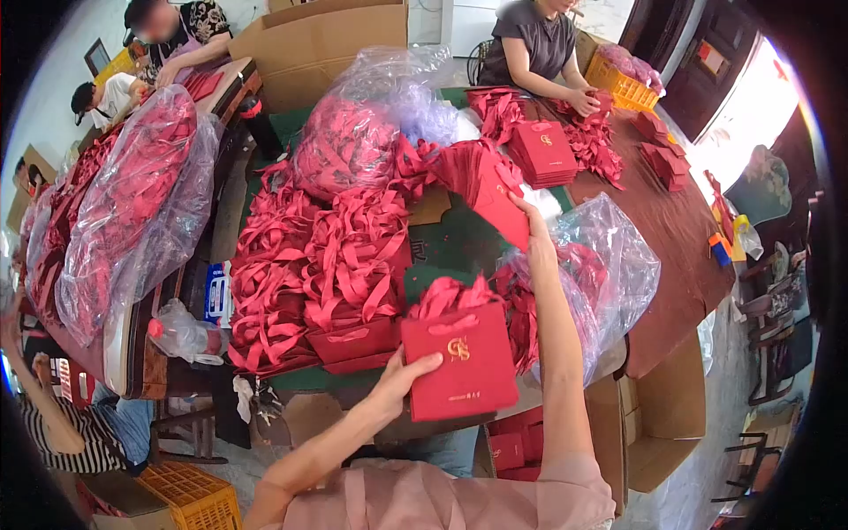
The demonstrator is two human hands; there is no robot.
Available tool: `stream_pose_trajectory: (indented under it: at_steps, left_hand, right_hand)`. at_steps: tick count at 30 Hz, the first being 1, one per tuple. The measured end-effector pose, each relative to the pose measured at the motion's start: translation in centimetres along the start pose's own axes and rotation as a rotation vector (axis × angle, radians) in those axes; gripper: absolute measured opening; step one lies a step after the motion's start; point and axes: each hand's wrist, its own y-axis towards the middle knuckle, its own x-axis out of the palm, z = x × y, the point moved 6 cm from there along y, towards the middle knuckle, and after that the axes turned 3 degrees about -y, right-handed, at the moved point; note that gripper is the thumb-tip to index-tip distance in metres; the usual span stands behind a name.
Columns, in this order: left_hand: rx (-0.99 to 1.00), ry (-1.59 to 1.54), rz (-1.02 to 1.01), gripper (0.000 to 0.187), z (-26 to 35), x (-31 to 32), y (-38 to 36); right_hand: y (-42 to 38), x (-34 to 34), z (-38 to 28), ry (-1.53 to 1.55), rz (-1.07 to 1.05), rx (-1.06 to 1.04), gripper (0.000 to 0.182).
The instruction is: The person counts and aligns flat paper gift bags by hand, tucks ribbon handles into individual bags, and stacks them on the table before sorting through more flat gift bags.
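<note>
My left hand (pixel 399 382) is closed on the left edge of a bundle of red gift bags (pixel 464 375), with the thumb on the front. A gold logo marks the front bag, and ribbon handles stick up along the top. Farther out, my right hand (pixel 534 228) grips the edge of a fanned stack of red gift bags (pixel 490 190); part of the fingers is hidden behind it. Left of my hands lie heaps of red bags with ribbon handles (pixel 353 256). Beside my right forearm is a clear plastic sack (pixel 609 265) with red pieces in it.
Across the table (pixel 654 221) a person (pixel 539 53) handles red bags beside a neat bag stack (pixel 543 155). A large plastic sack (pixel 349 141) and a dark bottle (pixel 259 128) stand at the back. Below the table edge is a cardboard box (pixel 667 415). More people work at the left table.
</note>
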Motion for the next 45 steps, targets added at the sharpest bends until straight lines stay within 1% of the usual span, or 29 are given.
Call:
stream_pose_trajectory:
  at_steps: [1,2,4,7,8,11,13,14,15,17,18,20,22,23,24,25,26,27,28,30,32,33,34,35,36,39,42,44,45]
  left_hand:
    - [0.028,0.001,-0.004,0.066,1.3,0.9,0.5]
    - [0.097,0.034,-0.012,0.060,2.6,1.7,1.1]
    - [0.139,0.012,0.013,0.059,4.3,2.8,3.1]
    - [0.224,-0.044,0.057,0.063,7.0,4.5,6.6]
    - [0.116,-0.123,0.129,0.073,7.5,5.0,6.9]
    - [0.349,-0.117,0.173,0.075,8.5,3.7,12.5]
    - [0.436,-0.089,0.174,0.073,10.0,4.0,14.4]
    - [0.469,-0.085,0.192,0.073,10.5,3.7,16.1]
    - [0.483,-0.092,0.198,0.073,10.5,3.1,18.2]
    - [0.480,-0.111,0.256,0.075,10.1,2.6,20.7]
    - [0.480,-0.113,0.253,0.075,9.7,2.7,21.2]
    - [0.446,-0.153,0.350,0.078,8.7,2.3,22.2]
    - [0.436,-0.169,0.345,0.073,8.4,2.2,22.9]
    - [0.367,-0.226,0.277,0.063,8.2,2.4,23.3]
    - [0.298,-0.283,0.209,0.053,8.1,2.8,23.7]
    - [0.297,-0.283,0.208,0.053,8.5,2.8,24.0]
    - [0.228,-0.276,0.213,0.051,8.6,2.9,24.7]
    - [0.160,-0.268,0.219,0.048,8.8,3.0,25.5]
    - [0.171,-0.255,0.199,0.049,8.9,2.4,27.1]
    - [0.247,-0.161,0.288,0.050,10.2,2.8,27.5]
    - [0.312,-0.144,0.251,0.053,10.8,2.8,28.8]
    - [0.304,-0.077,0.317,0.054,10.4,1.7,30.7]
    - [0.294,-0.006,0.385,0.055,10.7,1.7,30.4]
    - [0.275,0.066,0.547,0.060,10.6,1.5,29.9]
    - [0.274,0.065,0.547,0.060,10.5,1.2,30.5]
    - [0.212,0.209,0.493,0.064,10.1,-1.7,34.8]
    - [0.202,0.306,0.445,0.067,10.0,-3.0,37.7]
    - [0.248,0.470,0.497,0.084,11.4,-2.1,36.1]
    - [0.326,0.511,0.504,0.091,12.2,-1.4,34.6]
  right_hand:
    - [-0.9,-0.1,-0.4,-0.032,0.116,-0.012,0.038]
    - [-0.5,-0.7,-0.6,-0.032,0.113,-0.013,0.038]
    - [1.4,-2.1,-0.3,0.016,-0.102,0.016,0.035]
    - [2.8,-4.0,0.0,0.141,-0.128,-0.004,0.032]
    - [2.6,-4.4,-0.3,0.144,-0.127,-0.010,0.032]
    - [-0.2,-3.9,-1.6,0.120,-0.102,-0.023,0.031]
    - [-1.7,-3.4,-2.5,0.266,-0.081,-0.064,0.031]
    - [-0.9,-4.4,-2.8,0.262,-0.331,-0.043,0.031]
    - [-1.9,-4.0,-2.9,0.263,-0.330,-0.048,0.031]
    - [-5.9,-3.1,-3.3,0.364,-0.052,-0.150,0.030]
    - [-7.6,-2.2,-3.5,0.378,-0.067,-0.224,0.029]
    - [-10.1,-2.4,-3.2,0.329,0.012,-0.203,0.028]
    - [-12.1,-3.6,-2.1,0.320,-0.013,-0.186,0.029]
    - [-13.6,-3.8,-1.5,0.342,-0.013,-0.181,0.030]
    - [-15.4,-3.7,-1.1,0.336,0.082,-0.232,0.034]
    - [-16.8,-3.9,-0.1,0.361,0.105,-0.236,0.036]
    - [-18.1,-4.5,0.9,0.383,0.127,-0.239,0.038]
    - [-19.1,-4.8,1.7,0.366,0.053,-0.264,0.043]
    - [-20.5,-5.3,3.1,0.377,0.091,-0.259,0.047]
    - [-23.7,-5.0,5.0,0.355,0.140,-0.244,0.052]
    - [-25.9,-5.4,7.1,0.266,0.186,-0.239,0.055]
    - [-26.5,-6.1,8.2,0.205,0.220,-0.244,0.055]
    - [-26.9,-6.1,9.6,0.355,0.254,-0.169,0.057]
    - [-27.6,-6.1,10.4,0.354,0.237,-0.168,0.059]
    - [-28.2,-6.1,11.1,0.354,0.219,-0.166,0.061]
    - [-31.2,-6.8,13.3,0.318,0.344,-0.157,0.064]
    - [-32.7,-7.6,15.2,0.385,0.333,-0.115,0.061]
    - [-33.5,-8.9,16.2,0.365,0.312,-0.063,0.063]
    - [-33.8,-9.1,16.4,0.308,0.273,-0.031,0.063]
